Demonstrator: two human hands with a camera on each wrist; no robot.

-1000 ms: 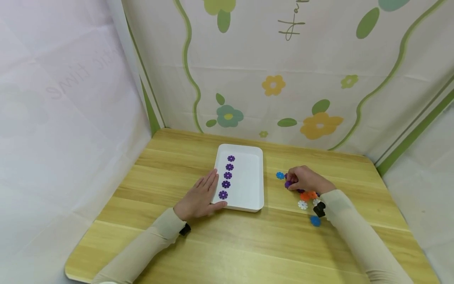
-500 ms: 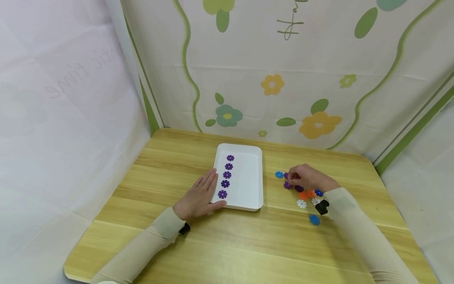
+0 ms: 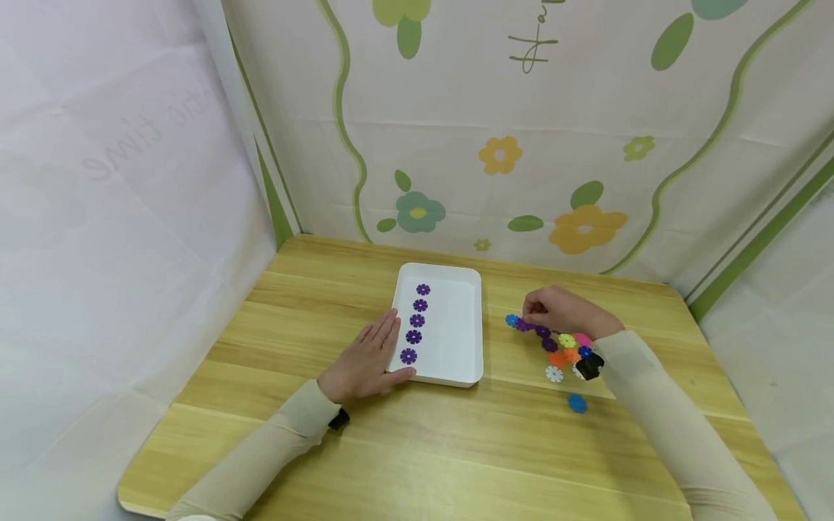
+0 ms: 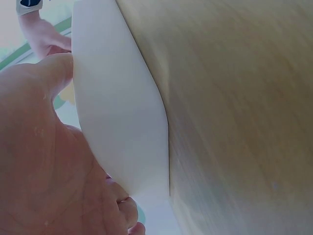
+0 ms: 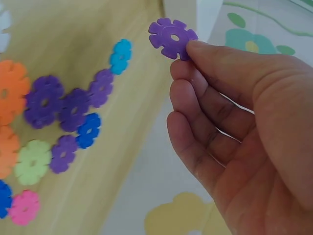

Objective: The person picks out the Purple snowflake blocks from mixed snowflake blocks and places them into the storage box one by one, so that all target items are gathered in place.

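In the right wrist view my right hand [image 5: 244, 112] pinches a purple snowflake disc [image 5: 166, 36] between thumb and forefinger, raised off the table. The head view has this right hand [image 3: 567, 312] over a loose cluster of discs. My left hand [image 3: 365, 362] lies along the left rim of a white tray [image 3: 452, 325], fingers straight. Up close in the left wrist view, the left hand [image 4: 49, 127] touches the tray's outer wall [image 4: 122, 98]. Inside the tray, several purple discs [image 3: 417, 320] form a single column on the left side.
Right of the tray lie purple, blue, orange, white, yellow-green [image 5: 33, 161] and pink [image 5: 24, 207] discs. One blue disc [image 3: 577, 403] sits apart, nearer the front. The wooden table [image 3: 423, 456] meets a flower-printed cloth [image 3: 449, 174] at its back edge.
My right hand has lifted a purple disc off the table and shifted slightly toward the back, uncovering yellow-green and pink discs. The left hand and tray stay put.
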